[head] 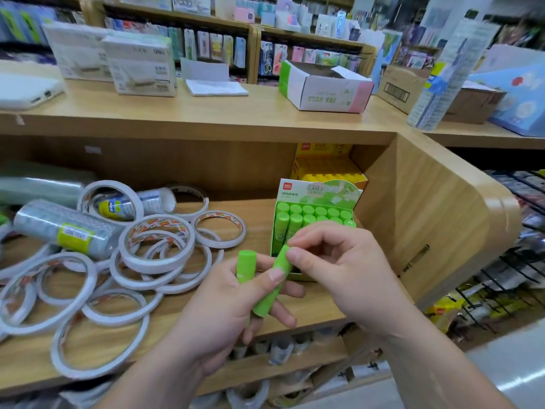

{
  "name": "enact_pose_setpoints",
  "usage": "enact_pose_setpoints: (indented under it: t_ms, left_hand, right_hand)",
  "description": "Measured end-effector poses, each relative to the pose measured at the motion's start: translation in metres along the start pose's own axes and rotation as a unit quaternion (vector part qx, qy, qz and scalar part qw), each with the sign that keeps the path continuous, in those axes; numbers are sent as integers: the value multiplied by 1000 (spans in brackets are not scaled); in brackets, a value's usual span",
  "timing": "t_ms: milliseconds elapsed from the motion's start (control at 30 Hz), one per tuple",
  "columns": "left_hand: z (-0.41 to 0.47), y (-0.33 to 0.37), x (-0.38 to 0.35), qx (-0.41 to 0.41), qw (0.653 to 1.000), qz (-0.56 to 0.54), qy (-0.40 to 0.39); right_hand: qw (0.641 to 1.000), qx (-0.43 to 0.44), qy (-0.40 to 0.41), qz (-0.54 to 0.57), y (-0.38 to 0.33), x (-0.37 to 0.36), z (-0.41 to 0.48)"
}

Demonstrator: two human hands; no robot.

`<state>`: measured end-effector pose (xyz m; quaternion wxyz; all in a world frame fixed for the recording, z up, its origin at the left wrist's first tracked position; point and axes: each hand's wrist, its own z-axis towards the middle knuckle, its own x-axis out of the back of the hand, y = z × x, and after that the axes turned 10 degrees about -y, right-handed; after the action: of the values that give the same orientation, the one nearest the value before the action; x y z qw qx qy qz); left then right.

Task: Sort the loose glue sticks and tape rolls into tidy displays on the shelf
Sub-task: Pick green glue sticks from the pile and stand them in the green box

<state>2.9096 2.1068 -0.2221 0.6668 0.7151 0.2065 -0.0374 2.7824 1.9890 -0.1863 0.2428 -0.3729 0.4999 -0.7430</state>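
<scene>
Lower centre of frame: left hand (224,308) palm up, fingers curled round two green glue sticks.
Upright glue stick (246,267) standing out of the grip, cap end up.
Tilted glue stick (269,290) lying across the fingers, leaning up to the right, pinned under the left thumb.
Right of centre: right hand (339,270) pinching the upper end of the tilted glue stick between thumb and forefinger; other fingers loosely curled.
Both sticks held above the front of the wooden shelf (253,208), just in front of the green display box (317,191).
Box at centre right of the shelf, near the side wall; rows of green glue sticks upright inside, caps up; front row partly hidden by the right hand.
Directly behind: yellow display box (330,172) of yellow sticks.
Left half of the shelf: loose pile of white double-sided tape rolls (156,246), overlapping, some flat, some propped.
Among them, at far left: wrapped packs of clear tape (65,228) lying on their sides.
Top of frame, upper shelf board: open green-and-pink carton (324,90) at centre right, white boxes (138,66) at upper left.
</scene>
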Motion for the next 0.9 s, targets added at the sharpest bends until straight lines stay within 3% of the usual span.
enact_pose_setpoints:
  t_ms: [233,333,467,667,900]
  left_hand:
    - [-7,7,10,63,987,-127,-80]
    - [-5,10,13,62,995,-63,-40]
    - [3,3,26,33,997,2,76]
    - [5,-1,24,19,1000,11,1]
    - [10,-6,24,-12,999,33,37]
  right_hand:
    - [996,-10,-46,71,1,-3,-2]
    - [999,-10,-8,50,3,-7,-2]
    - [995,-22,42,85,5,1,0]
    - [994,-17,39,105,0,2,-3]
    - [996,-15,81,12,2,5,3]
